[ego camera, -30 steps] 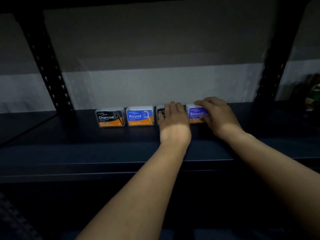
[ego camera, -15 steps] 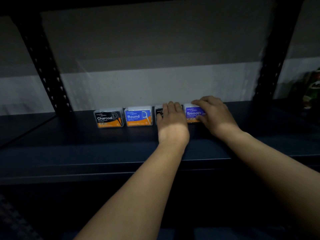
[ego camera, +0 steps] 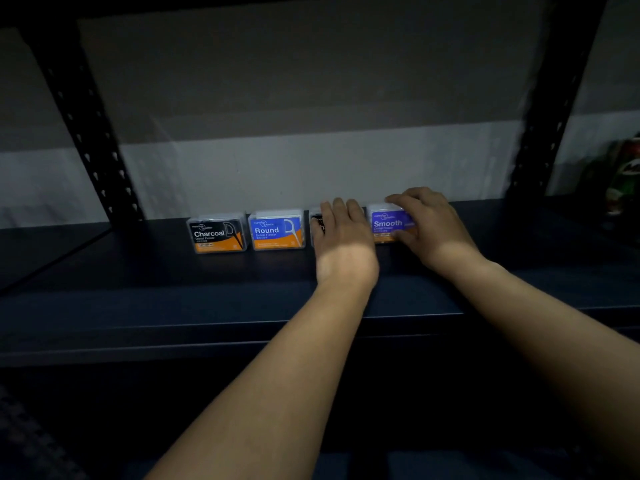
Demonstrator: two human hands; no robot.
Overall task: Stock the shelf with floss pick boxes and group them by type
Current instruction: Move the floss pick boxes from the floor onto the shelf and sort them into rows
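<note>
Curling over the top edge of the Smooth box (ego camera: 389, 226), the fingers (ego camera: 401, 199) of your right hand (ego camera: 433, 225) were clamped on it, thumb low at its front right corner, so that box sat directly under and just left of your palm. Your left hand (ego camera: 341, 230) lay flat over the dark box (ego camera: 317, 225) next door, fingers together and draped across its top; whether they actually gripped it I could not tell. That dark box stood between the Round box (ego camera: 276, 231) and the Smooth one, each close beside its neighbour, all in one row running left to right along the back of the shelf (ego camera: 173, 306) with their long faces towards you. The Charcoal box (ego camera: 217, 234) closed the row at the far left, out of reach of either hand without a stretch; your left was the nearer. By my reading, grouping turned on the dark box: if it was Charcoal, it lay one place too far right, with Round in between.

Nearly all of its label was hidden behind your left hand, so its type could not be read. Dim light and blur swallowed the small print, and some packaging at the far right edge was cut off.
</note>
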